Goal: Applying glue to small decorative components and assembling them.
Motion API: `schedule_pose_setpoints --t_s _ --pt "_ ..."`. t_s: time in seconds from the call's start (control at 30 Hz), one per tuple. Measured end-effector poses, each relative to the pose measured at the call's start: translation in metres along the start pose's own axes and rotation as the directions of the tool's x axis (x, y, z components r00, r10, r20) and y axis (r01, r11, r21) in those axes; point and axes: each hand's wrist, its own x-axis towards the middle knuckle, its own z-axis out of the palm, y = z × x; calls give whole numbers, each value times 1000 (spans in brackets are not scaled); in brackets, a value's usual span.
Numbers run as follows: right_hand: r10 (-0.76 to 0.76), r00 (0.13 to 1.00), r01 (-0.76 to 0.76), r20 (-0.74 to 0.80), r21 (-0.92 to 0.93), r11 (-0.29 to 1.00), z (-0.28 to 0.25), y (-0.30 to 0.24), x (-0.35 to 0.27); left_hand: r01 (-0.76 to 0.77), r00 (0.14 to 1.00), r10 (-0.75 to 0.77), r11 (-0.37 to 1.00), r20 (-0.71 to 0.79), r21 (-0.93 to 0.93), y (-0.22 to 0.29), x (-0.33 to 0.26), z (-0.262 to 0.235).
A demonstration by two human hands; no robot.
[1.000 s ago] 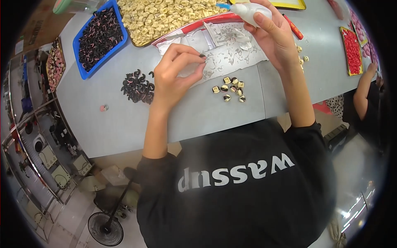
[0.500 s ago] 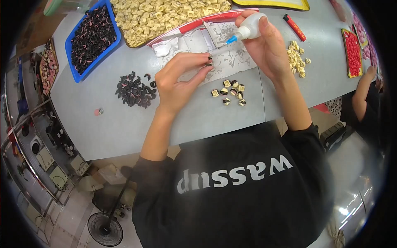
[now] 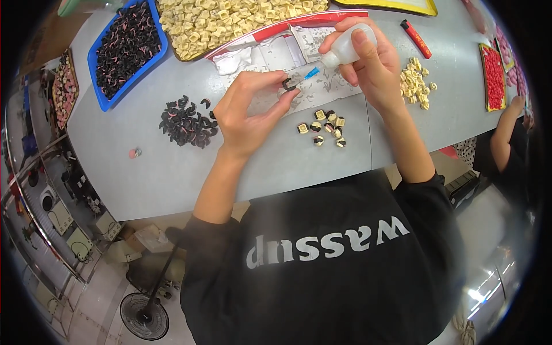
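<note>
Between the thumb and fingertips of my left hand (image 3: 247,112) is a small black curved piece (image 3: 288,86), its hollow side facing right. My right hand (image 3: 376,72) is wrapped round a translucent white squeeze bottle (image 3: 347,47), tilted with its blue needle tip (image 3: 311,73) pointing down-left, close to the curved piece. Left of my left hand lies a pile of black curved pieces (image 3: 187,123). Below the bottle is a group of joined cream-and-black pieces (image 3: 329,126). Loose cream square pieces (image 3: 415,83) lie just right of my right wrist.
A blue tray (image 3: 107,102) of black curved pieces stands far left, beside a large heap of cream pieces (image 3: 236,23). A stained white sheet (image 3: 322,95) lies under my hands. A red lighter (image 3: 416,39) and a red-filled tray (image 3: 493,77) are right, near another person's arm (image 3: 503,132).
The bottle has tilted, and its blue tip has moved down and left, nearer the curved piece. My left hand has turned the piece so that its curve shows more.
</note>
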Motion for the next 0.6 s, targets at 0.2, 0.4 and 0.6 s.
schedule_pose_setpoints --t_s 0.2,0.4,0.6 --pt "-89 992 97 85 -85 992 6 -5 3 -58 998 58 997 13 48 0 2 -2" --pt "-104 991 114 87 -122 986 7 -4 3 -34 999 35 999 -11 25 -3 1 -2" --pt "-97 992 108 82 -130 986 6 -3 3 -37 999 38 999 -10 30 -4 0 -2"
